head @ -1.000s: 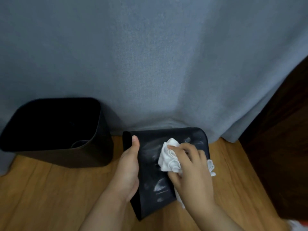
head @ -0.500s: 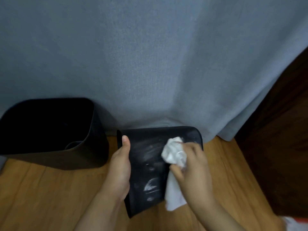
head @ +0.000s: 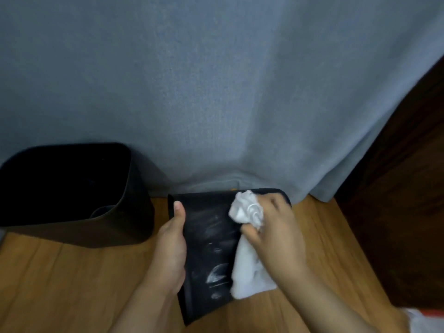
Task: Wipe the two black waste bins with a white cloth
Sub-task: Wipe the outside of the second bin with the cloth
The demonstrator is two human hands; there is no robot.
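From the head camera, looking down at a wooden floor in front of a grey-blue curtain: a black waste bin lying on its side sits at lower centre, its far end touching the curtain's hem and its near end pointing toward the person. Its upturned side shows pale, dusty smears and streaks, thickest near the lower middle.

The left hand holds that bin along its left edge; the thumb lies straight up the top face while the rest of the fingers are hidden behind the edge, so the grip reads as a clamp on the bin's side. The right hand has its fingers curled round a crumpled white cloth, bunched at the fingertips near the bin's far right corner and pressed against the black surface; a loose tail of the cloth hangs down past the palm over the bin's right side to the floor.

The second black waste bin stands upright at left, open mouth facing up, just beside the curtain and apart from the lying bin. Dark wooden furniture fills the right edge.
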